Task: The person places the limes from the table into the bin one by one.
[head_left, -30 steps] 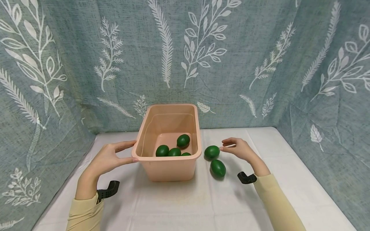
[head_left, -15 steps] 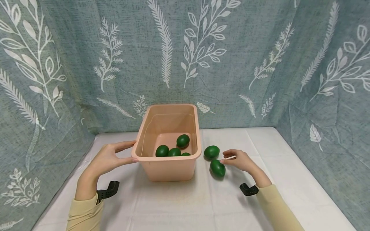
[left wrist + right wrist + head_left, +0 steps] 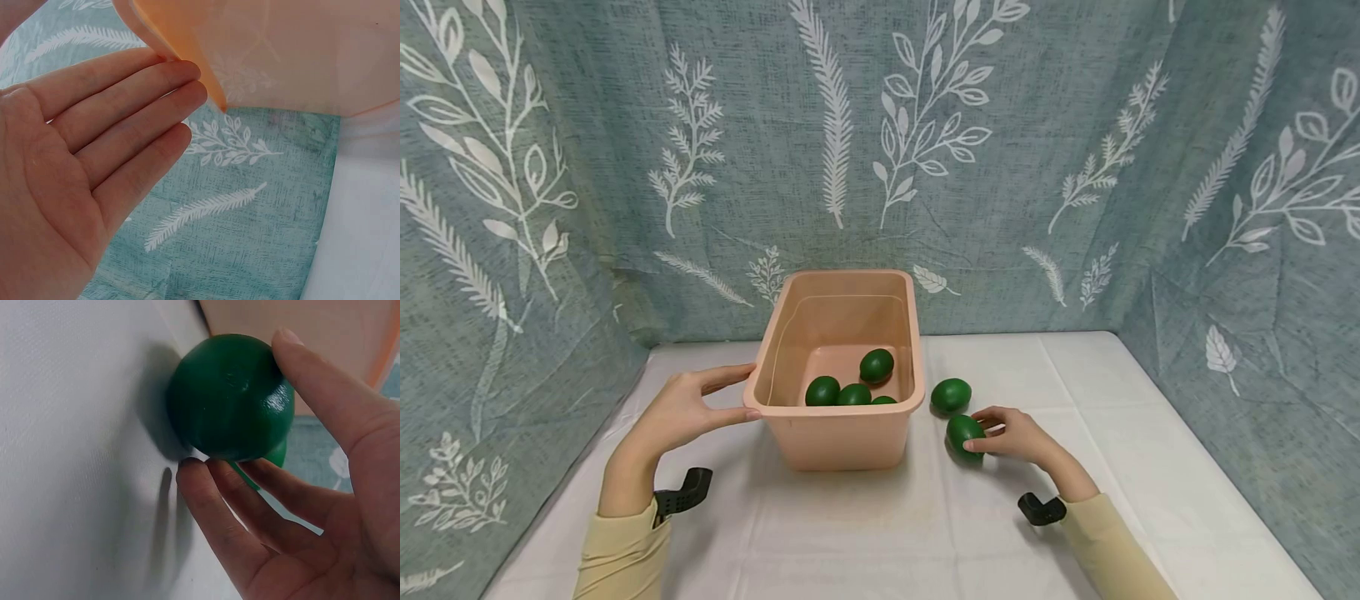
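Note:
In the head view my left hand (image 3: 681, 417) touches the left rim of a peach plastic bin (image 3: 842, 442), thumb and fingers spread apart. The left wrist view shows those fingers (image 3: 125, 125) nearly straight, tips against the bin's wall. My right hand (image 3: 1018, 437) holds the nearer green lime (image 3: 962, 435) on the table, right of the bin. In the right wrist view the thumb lies on one side of this lime (image 3: 228, 397) and the fingertips on the other. Just behind it rests a second lime (image 3: 951, 395). Several limes (image 3: 876, 367) lie inside the bin, one partly hidden by its front rim.
A white cloth (image 3: 850, 533) covers the table. Blue-green curtains (image 3: 985, 217) with white leaf prints hang behind and along both sides. The bin stands near the table's back edge, close to the rear curtain. Each wrist wears a black camera mount (image 3: 1041, 508).
My right hand has moved from beside the farther lime toward the front and now has its thumb and fingers around the nearer lime. The left hand and the bin have stayed put.

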